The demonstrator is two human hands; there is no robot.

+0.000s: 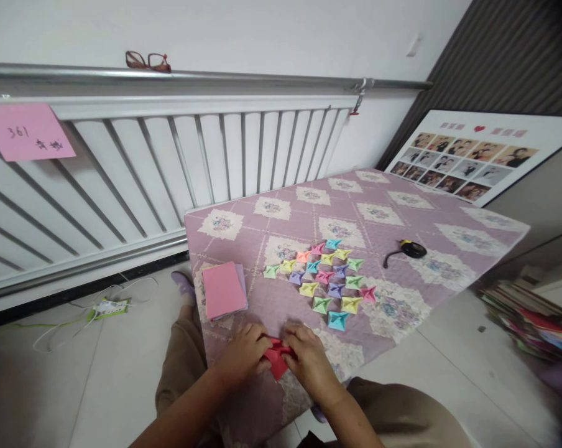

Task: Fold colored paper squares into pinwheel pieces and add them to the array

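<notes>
Evidently, listed from the left: one pink paper note (29,132), marked "361", against a white radiator (248,149). One stack of paper sheets (224,289), pink on top, lilac jutting out at its right, lying near the table's left edge; a brush from your left forearm could have pushed it askew. Your left hand (250,348), fingers pinched on the left side of the red paper (277,364). The red paper itself, partly folded, held between both hands at the near part of the floral tablecloth (285,231); an uneven pull could have torn a crease or skewed the fold, and your fingers hid much of it. Your right hand (309,354), fingers clamped on the paper's right side. One array of small folded paper boats (325,277), various colours, in slanting rows beyond that hand; a forward sweep of it could have knocked the nearest turquoise boat (338,321) into its neighbours. As containers, the boats had small hollows, contents, if any, too small to tell. One black-and-yellow object with a strap (412,249), possibly a tape measure, apart from the boats. One photo panel (505,119), holding three rows of photographs.
</notes>
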